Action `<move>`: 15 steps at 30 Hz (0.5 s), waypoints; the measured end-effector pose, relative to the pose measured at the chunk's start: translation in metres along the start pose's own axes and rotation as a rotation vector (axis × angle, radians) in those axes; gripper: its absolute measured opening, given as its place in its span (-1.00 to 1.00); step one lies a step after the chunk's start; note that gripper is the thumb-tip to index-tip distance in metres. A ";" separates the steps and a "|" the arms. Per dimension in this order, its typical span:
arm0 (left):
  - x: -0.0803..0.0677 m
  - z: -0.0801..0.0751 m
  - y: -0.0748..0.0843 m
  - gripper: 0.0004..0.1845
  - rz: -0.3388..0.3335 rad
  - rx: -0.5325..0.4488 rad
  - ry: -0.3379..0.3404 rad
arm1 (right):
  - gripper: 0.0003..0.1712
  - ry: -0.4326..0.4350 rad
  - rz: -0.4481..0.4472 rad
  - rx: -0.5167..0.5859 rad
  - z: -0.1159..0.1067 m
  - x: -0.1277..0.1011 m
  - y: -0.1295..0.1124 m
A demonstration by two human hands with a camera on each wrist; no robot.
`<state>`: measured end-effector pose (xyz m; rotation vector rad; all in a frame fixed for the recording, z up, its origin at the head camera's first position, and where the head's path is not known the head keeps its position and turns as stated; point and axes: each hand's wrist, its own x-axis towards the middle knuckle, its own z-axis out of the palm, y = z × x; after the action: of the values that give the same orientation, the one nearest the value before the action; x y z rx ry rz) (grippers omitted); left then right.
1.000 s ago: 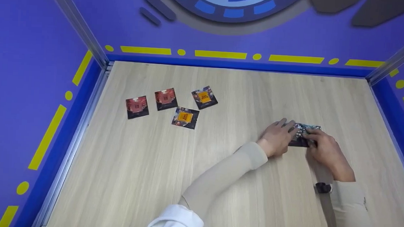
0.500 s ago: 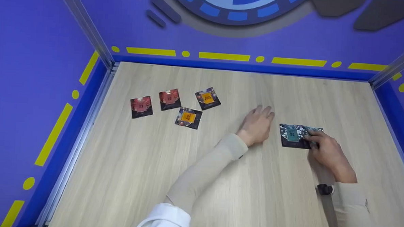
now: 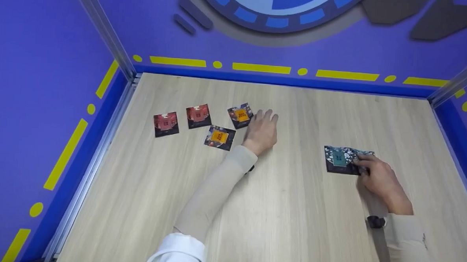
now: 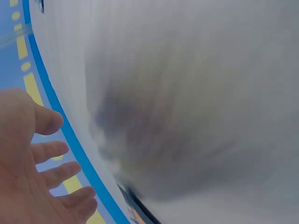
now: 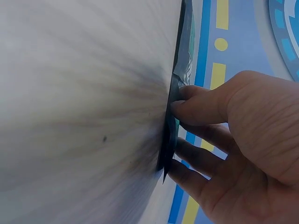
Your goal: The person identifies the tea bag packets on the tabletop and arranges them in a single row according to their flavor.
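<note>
My left hand (image 3: pixel 262 132) is open beside the right edge of an orange-labelled sachet (image 3: pixel 241 115), fingertips close to it. In the left wrist view, its fingers (image 4: pixel 58 173) are spread and loosely bent with nothing between them. My right hand (image 3: pixel 381 178) holds the right part of the green sachets (image 3: pixel 339 159), which lie side by side and overlap in this view. In the right wrist view, the thumb and fingers pinch the dark edge of a green sachet (image 5: pixel 184 51). Part of that sachet is hidden under the fingers.
A second orange-labelled sachet (image 3: pixel 220 137) lies just below the first. Two red sachets, one farther left (image 3: pixel 166 124) and one nearer the middle (image 3: pixel 198 115), lie on the wooden table (image 3: pixel 285 212). Blue printed walls (image 3: pixel 260 49) with metal corner posts enclose the table.
My left hand has let go of the green sachets and moved left across the table to the upper orange-labelled sachet. The right hand stays on the green sachets. The head view has shifted slightly.
</note>
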<state>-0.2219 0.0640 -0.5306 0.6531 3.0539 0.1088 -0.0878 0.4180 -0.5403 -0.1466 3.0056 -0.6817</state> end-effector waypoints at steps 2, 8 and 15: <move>0.001 0.001 -0.007 -0.46 -0.015 -0.011 0.003 | -0.55 -0.002 0.004 0.001 0.000 -0.001 0.001; 0.005 0.003 -0.027 -0.48 -0.085 -0.042 0.014 | -0.56 -0.004 -0.009 0.000 0.001 -0.003 0.002; 0.009 -0.002 -0.054 -0.47 -0.158 -0.069 0.016 | -0.54 -0.015 0.011 -0.003 -0.001 0.000 0.001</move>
<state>-0.2519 0.0184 -0.5323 0.4076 3.0863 0.2170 -0.0875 0.4195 -0.5397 -0.1353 2.9909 -0.6713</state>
